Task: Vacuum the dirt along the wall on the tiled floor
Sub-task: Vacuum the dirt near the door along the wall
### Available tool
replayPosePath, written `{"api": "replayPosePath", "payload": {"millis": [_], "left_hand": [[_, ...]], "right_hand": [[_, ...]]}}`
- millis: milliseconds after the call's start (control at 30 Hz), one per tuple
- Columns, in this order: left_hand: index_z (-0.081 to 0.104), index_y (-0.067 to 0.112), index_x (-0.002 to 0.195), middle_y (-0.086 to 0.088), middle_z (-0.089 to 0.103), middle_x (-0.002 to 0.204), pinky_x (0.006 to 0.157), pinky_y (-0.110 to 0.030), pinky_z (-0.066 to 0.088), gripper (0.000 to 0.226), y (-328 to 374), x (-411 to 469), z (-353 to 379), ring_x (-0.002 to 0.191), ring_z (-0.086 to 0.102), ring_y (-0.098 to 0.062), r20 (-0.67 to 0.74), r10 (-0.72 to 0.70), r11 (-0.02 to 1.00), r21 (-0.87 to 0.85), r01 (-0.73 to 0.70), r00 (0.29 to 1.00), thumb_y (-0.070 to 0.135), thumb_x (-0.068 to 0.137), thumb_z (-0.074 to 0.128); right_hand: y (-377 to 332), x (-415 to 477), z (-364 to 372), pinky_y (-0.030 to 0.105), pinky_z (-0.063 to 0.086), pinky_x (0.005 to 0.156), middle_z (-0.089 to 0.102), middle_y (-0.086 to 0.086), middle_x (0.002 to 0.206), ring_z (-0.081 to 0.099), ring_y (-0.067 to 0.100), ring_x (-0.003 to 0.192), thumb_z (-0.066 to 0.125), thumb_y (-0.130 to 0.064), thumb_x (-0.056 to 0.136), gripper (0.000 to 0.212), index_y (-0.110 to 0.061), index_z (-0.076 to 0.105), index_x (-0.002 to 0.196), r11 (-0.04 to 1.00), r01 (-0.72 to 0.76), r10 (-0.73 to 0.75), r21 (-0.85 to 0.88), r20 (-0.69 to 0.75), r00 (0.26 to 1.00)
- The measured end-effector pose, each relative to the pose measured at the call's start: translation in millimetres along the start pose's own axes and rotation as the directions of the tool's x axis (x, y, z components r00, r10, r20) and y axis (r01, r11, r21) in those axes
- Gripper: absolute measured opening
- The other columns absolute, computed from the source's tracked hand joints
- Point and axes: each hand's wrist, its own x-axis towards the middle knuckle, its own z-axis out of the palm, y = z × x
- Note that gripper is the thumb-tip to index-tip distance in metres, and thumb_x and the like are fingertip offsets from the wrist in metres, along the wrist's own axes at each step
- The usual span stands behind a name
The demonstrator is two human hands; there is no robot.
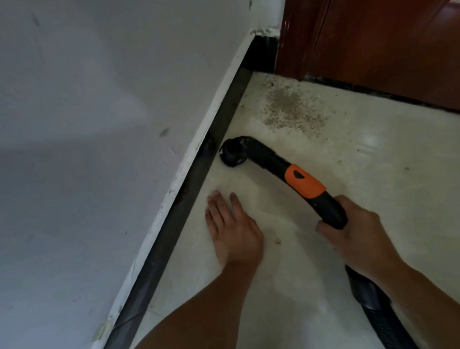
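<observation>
**Beside the skirting, nozzle short of the dirt**

Fingers (326,227) of the right hand (360,231) curl round the vacuum handle (332,208) below its orange collar (305,182), steering the nozzle (232,153), which sits mouth-down on the tiled floor (380,166) just beside the skirting (197,189). The left hand (234,229) lies flat on the tile, fingers straight and slightly spread, probably bracing a crouch. The dirt (291,108) lies beyond, near the door (385,36) corner.

Black vacuum handle (281,168) with orange band (304,181), grey-speckled dirt (291,108) on cream floor (380,166), red-brown door (384,44).
</observation>
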Motion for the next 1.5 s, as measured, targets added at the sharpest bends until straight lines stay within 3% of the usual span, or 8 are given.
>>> {"api": "replayPosePath", "payload": {"millis": [300,500,867,967,1167,1300,1400,1500], "left_hand": [[0.045,0.0,0.14,-0.031,0.034,0.148,0.114,-0.052,0.019,0.057,-2,-1,0,0.138,0.03,-0.045,-0.011,-0.005,1.0,0.011,0.005,1.0,0.025,0.09,0.029],[0.044,-0.001,0.139,-0.031,0.035,0.147,0.113,-0.054,0.022,0.059,-1,-3,-1,0.138,0.029,-0.045,-0.033,0.003,1.0,0.008,-0.003,0.999,0.027,0.09,0.026],[0.044,0.002,0.14,-0.029,0.034,0.148,0.114,-0.052,0.022,0.057,0,-3,2,0.138,0.03,-0.043,-0.053,-0.004,0.999,0.032,0.006,0.999,0.026,0.09,0.031],[0.041,0.003,0.143,-0.028,0.031,0.15,0.115,-0.052,0.02,0.058,-3,-4,2,0.14,0.027,-0.042,-0.028,-0.007,0.999,0.045,0.008,1.0,0.027,0.091,0.032],[0.041,0.004,0.143,-0.027,0.032,0.151,0.115,-0.051,0.02,0.059,-1,-4,0,0.14,0.027,-0.042,-0.019,-0.017,0.999,0.046,0.018,1.0,0.029,0.091,0.028],[0.04,0.005,0.144,-0.027,0.03,0.152,0.116,-0.05,0.018,0.061,0,-5,-2,0.141,0.026,-0.041,0.002,-0.021,0.999,0.046,0.021,1.0,0.031,0.091,0.027],[0.041,0.005,0.144,-0.027,0.031,0.151,0.116,-0.05,0.018,0.059,2,-4,-2,0.141,0.027,-0.041,0.003,-0.019,0.999,0.041,0.018,1.0,0.029,0.091,0.032],[0.041,0.004,0.144,-0.027,0.032,0.151,0.116,-0.05,0.018,0.059,1,-4,-1,0.141,0.027,-0.041,0.015,-0.019,0.998,0.053,0.018,1.0,0.028,0.091,0.033]], "right_hand": [[59,-73,-36,0.03,0.04,0.047,0.06,0.009,0.06,0.058,0.026,0.051,0.071,-0.01,0.083,0.019,-0.018,0.057,0.093,0.964,-0.26,0.266,0.054,-0.207,0.941],[90,-68,-66,0.032,0.041,0.056,0.06,0.007,0.07,0.06,0.03,0.066,0.071,-0.014,0.084,0.017,-0.017,0.058,0.095,0.934,-0.339,0.357,0.117,-0.389,0.849],[63,-15,-57,0.036,0.046,0.062,0.061,0.013,0.075,0.059,0.032,0.068,0.072,-0.014,0.081,0.021,-0.013,0.059,0.098,0.971,-0.23,0.239,0.069,-0.352,0.905],[62,-29,-47,0.031,0.04,0.053,0.059,0.007,0.068,0.056,0.024,0.06,0.073,-0.011,0.081,0.021,-0.016,0.057,0.094,0.978,-0.204,0.207,0.042,-0.295,0.933],[54,4,-55,0.03,0.039,0.059,0.06,0.01,0.074,0.056,0.029,0.065,0.072,-0.016,0.083,0.022,-0.011,0.06,0.101,0.973,-0.221,0.231,0.069,-0.362,0.903],[42,-2,-36,0.027,0.034,0.049,0.053,-0.001,0.064,0.051,0.016,0.054,0.072,-0.019,0.082,0.022,-0.019,0.056,0.097,0.988,-0.151,0.142,-0.015,-0.265,0.954],[41,10,-40,0.03,0.035,0.056,0.055,0.005,0.068,0.054,0.028,0.062,0.072,-0.021,0.082,0.023,-0.016,0.06,0.1,0.982,-0.187,0.173,-0.012,-0.318,0.932],[33,26,-44,0.028,0.033,0.05,0.054,0.005,0.07,0.049,0.021,0.057,0.072,-0.018,0.083,0.025,-0.011,0.06,0.103,0.983,-0.185,0.178,0.012,-0.338,0.924]]}}
